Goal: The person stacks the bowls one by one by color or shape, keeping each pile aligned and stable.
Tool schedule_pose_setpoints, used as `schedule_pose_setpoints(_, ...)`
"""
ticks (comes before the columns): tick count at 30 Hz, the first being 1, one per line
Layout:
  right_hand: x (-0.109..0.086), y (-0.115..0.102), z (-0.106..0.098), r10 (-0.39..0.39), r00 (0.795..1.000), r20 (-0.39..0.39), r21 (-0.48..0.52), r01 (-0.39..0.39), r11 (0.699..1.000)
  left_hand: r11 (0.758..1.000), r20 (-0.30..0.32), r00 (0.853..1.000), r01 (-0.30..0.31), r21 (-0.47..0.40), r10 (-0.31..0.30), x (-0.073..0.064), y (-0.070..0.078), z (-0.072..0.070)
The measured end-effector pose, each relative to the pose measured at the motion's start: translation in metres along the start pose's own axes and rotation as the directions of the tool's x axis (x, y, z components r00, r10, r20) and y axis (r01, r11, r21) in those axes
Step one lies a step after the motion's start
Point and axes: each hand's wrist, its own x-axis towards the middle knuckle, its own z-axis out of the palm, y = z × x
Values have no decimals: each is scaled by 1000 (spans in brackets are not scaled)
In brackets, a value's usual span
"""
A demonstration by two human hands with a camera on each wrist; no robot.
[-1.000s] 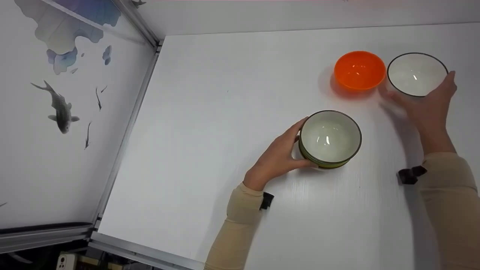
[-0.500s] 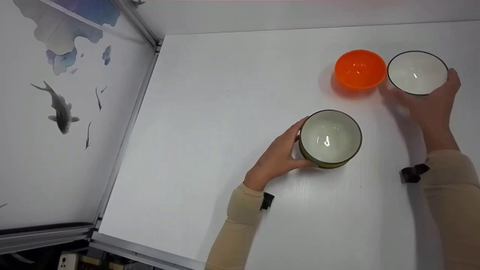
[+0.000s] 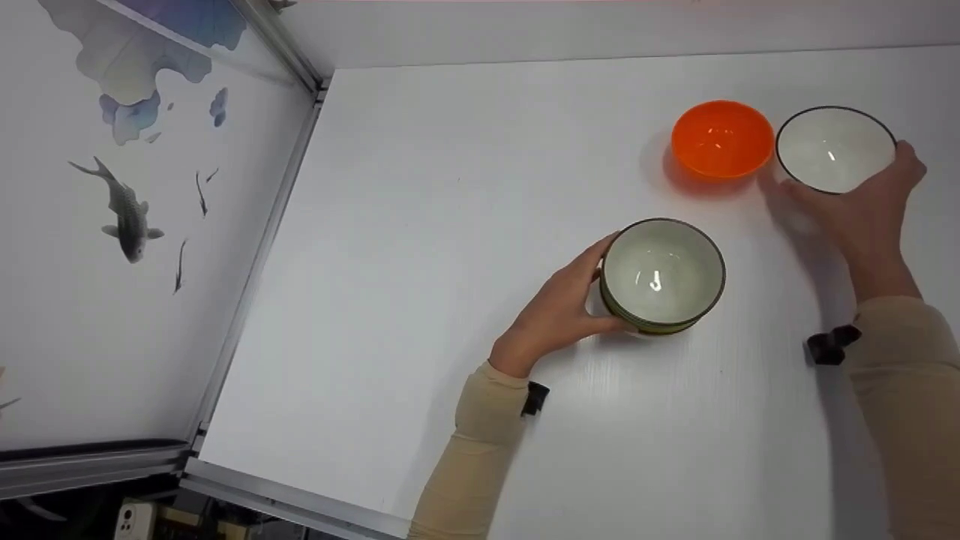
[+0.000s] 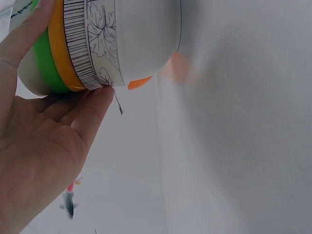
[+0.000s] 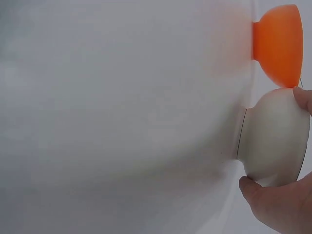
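Note:
My left hand (image 3: 559,311) grips the side of a stack of nested bowls (image 3: 663,271) near the table's middle. The top bowl is white inside with a dark rim. In the left wrist view the stack (image 4: 100,44) shows green, orange, striped and leaf-patterned bands, with fingers spread round it. Farther back at the right, my right hand (image 3: 870,210) holds a white, dark-rimmed bowl (image 3: 829,146), thumb and a finger on opposite sides. An orange bowl (image 3: 722,140) stands just left of that bowl; in the right wrist view its rim (image 5: 296,46) is right by the white bowl (image 5: 273,136).
The white table (image 3: 420,262) carries the bowls. A back wall (image 3: 525,30) rises behind it, and a panel with painted fish (image 3: 131,225) stands on the left along a metal frame (image 3: 270,225). Equipment (image 3: 135,519) lies below the front left edge.
My right hand has shifted slightly to the right around the white bowl's side. The left hand with its stack, the white bowl and the orange bowl keep their places.

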Motion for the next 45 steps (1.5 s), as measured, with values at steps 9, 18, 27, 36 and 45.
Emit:
schedule_pose_setpoints(9,-6,4,2,4,1000,-18,17,-3,1000,1000,14,1000,7,-6,-7,1,0,-1)
schedule_pose_setpoints(18,-15,4,-1,-8,998,-66,-5,7,1000,1000,29,999,15,-17,-14,2,1,-1)
schedule_pose_setpoints(27,-35,-1,-3,-116,983,-139,3,118,993,1000,26,1000,8,-25,-7,2,2,-2)
schedule_pose_setpoints(36,-63,-9,-2,-184,974,-128,85,196,977,999,31,999,8,-33,-7,3,1,-3)
schedule_pose_setpoints(45,-95,-25,-2,-313,942,-119,143,329,934,1000,23,1000,2,-24,-1,3,0,-3)
